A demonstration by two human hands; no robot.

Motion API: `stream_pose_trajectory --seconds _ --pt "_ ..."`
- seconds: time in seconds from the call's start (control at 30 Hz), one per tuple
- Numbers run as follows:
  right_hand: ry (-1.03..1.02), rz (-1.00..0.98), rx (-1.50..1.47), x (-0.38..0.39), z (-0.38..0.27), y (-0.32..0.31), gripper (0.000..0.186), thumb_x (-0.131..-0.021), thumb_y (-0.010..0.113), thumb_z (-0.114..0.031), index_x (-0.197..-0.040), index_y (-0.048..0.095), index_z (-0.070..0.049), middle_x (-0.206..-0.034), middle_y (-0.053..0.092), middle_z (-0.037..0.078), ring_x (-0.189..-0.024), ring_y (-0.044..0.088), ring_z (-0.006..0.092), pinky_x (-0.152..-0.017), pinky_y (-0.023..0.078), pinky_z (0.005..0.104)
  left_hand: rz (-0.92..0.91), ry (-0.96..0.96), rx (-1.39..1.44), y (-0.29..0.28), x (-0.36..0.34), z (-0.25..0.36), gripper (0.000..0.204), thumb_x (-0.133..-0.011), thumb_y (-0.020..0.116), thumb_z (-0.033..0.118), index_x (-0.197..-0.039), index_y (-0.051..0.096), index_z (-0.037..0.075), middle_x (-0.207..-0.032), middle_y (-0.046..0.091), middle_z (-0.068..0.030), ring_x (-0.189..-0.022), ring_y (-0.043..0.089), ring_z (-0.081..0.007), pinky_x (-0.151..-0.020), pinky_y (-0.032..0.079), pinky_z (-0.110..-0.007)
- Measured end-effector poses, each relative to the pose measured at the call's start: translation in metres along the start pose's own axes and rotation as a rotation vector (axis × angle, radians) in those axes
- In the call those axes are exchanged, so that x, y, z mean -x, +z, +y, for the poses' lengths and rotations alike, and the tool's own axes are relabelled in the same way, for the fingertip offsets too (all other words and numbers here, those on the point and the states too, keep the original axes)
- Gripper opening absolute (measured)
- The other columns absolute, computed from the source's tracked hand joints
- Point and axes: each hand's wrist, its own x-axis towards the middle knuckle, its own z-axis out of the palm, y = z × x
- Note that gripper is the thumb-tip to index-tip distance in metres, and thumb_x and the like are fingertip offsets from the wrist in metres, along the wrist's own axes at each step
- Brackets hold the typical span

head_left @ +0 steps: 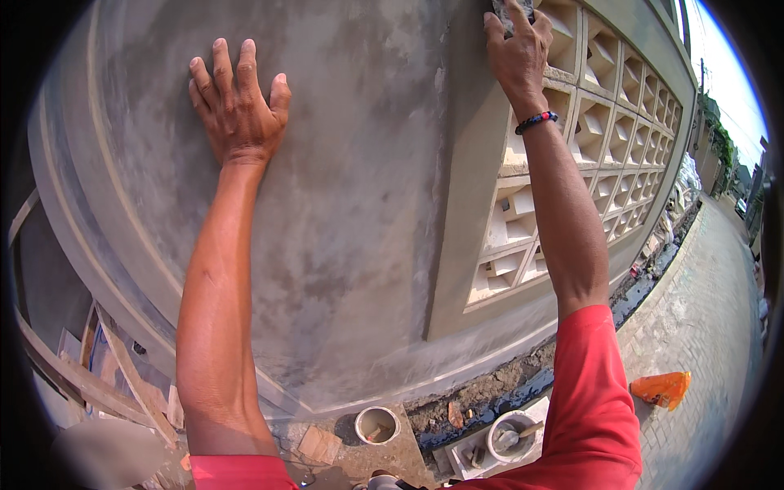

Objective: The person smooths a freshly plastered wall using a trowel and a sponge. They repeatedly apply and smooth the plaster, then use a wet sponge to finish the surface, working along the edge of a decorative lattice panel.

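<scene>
A grey plastered wall (351,188) with darker damp-looking patches stands right in front of me. My left hand (238,110) lies against it with fingers spread, holding nothing. Higher up on the right, my right hand (523,57) grips a dark grey, rough-looking block (513,15), partly cut off by the top of the picture. That hand is beside the raised plaster border (465,204) framing a panel of pale vent blocks (600,131). Whether the dark block touches the wall, I cannot tell. A dark beaded bracelet circles my right wrist.
Below stand a white bucket (377,425) and a second bucket (512,438) with a tool in it. A drainage ditch (490,406) follows the wall's foot. An orange bag (661,389) lies on the paved lane (694,327). Wooden planks (131,367) lean at the lower left.
</scene>
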Motion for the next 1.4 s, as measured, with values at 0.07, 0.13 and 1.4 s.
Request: stream_pose_trajectory --seconds 0.07,0.13,1.4 --pt "-0.099 0.021 0.018 0.085 -0.011 -0.010 0.057 -0.086 0.071 -0.027 -0.140 0.056 -0.029 -0.138 0.040 0.029 -0.121 0.046 0.0450 -0.102 0.040 0.0506 0.004 -0.006 -0.017 -0.004 -0.004 -0.008 0.059 -0.093 0.057 0.044 -0.145 0.045 0.019 -0.153 0.036 -0.0115 -0.140 0.030 -0.0454 -0.113 0.030 -0.057" --pt "-0.157 -0.018 0.012 0.101 -0.016 -0.017 0.057 -0.086 0.071 -0.025 -0.140 0.056 -0.028 -0.136 0.041 0.030 -0.123 0.046 0.0444 -0.104 0.039 0.0506 -0.016 -0.008 -0.018 -0.003 -0.001 -0.003 0.059 -0.093 0.057 0.044 -0.145 0.045 0.019 -0.153 0.036 -0.0113 -0.140 0.030 -0.0453 -0.113 0.030 -0.057" --pt "0.058 -0.052 -0.022 0.134 -0.012 -0.036 0.064 -0.084 0.075 -0.021 -0.142 0.053 -0.033 -0.139 0.040 0.028 -0.126 0.045 0.0421 -0.104 0.038 0.0498 0.006 0.030 0.005 0.007 0.005 -0.005 0.060 -0.095 0.052 0.045 -0.148 0.041 0.021 -0.156 0.032 -0.0128 -0.143 0.024 -0.0463 -0.115 0.025 -0.059"
